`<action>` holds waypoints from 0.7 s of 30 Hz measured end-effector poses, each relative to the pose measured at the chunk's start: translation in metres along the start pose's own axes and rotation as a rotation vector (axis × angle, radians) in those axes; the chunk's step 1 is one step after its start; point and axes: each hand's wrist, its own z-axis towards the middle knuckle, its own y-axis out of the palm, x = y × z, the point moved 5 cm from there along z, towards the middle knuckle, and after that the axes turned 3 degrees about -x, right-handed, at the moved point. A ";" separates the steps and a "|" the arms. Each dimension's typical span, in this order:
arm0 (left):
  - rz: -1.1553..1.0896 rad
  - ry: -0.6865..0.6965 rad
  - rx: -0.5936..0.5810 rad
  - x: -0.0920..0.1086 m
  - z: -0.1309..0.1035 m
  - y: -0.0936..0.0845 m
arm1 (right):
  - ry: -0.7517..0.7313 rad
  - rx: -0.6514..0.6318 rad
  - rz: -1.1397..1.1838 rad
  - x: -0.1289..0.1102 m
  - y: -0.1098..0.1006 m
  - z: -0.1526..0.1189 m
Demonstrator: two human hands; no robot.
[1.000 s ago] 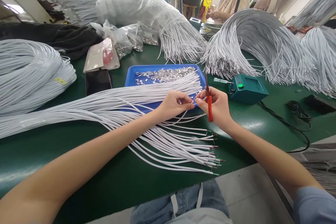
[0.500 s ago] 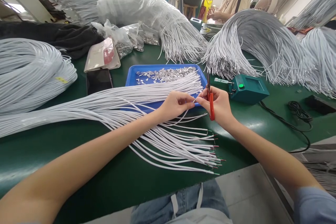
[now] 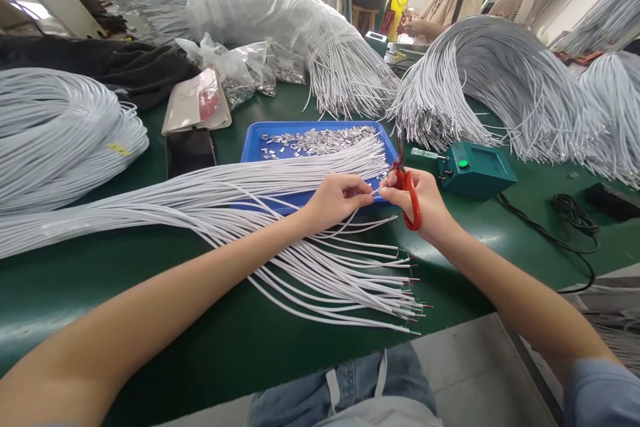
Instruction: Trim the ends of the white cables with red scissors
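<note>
My left hand (image 3: 336, 201) pinches a thin white cable (image 3: 352, 219) near its end, over the front edge of the blue tray (image 3: 249, 151). Close to its right is my right hand (image 3: 425, 199), closed around red-handled scissors (image 3: 413, 201) whose dark blades point away from me. Its thumb and fingertips meet at the tip of the same cable; the tip itself is too small to make out. Small metal pieces (image 3: 325, 140) lie in the tray beside a bundle of white cable ends (image 3: 345, 161). Below my hands, loose cables (image 3: 340, 280) fan out with red and green wire tips.
A green device with a lit button (image 3: 480, 170) stands right of the tray, its black cord trailing right. Large cable bundles (image 3: 525, 80) arch behind. A cable coil (image 3: 60, 133), a phone (image 3: 190, 155) and bags of metal parts (image 3: 240, 80) lie left. Another person works beyond.
The scissors have turned in my right hand, so the red handle loops now show more broadly. Both hands stay at the cable end, with a slight gap opening between the fingertips.
</note>
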 end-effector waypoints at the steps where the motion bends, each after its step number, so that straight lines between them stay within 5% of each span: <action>1: -0.005 0.004 -0.010 0.000 0.000 0.000 | 0.014 -0.010 0.006 -0.001 0.000 0.000; 8: 0.069 0.033 0.101 0.000 -0.001 -0.005 | 0.080 -0.079 0.005 -0.004 -0.003 -0.002; 11: -0.007 0.001 0.136 -0.003 -0.001 -0.009 | 0.001 -0.030 -0.028 -0.007 -0.008 0.000; 15: -0.194 -0.035 0.093 -0.007 0.001 -0.010 | -0.156 0.079 -0.255 -0.011 -0.015 0.005; 21: -0.244 -0.037 0.102 -0.005 0.001 -0.012 | -0.232 0.010 -0.615 -0.008 -0.016 0.010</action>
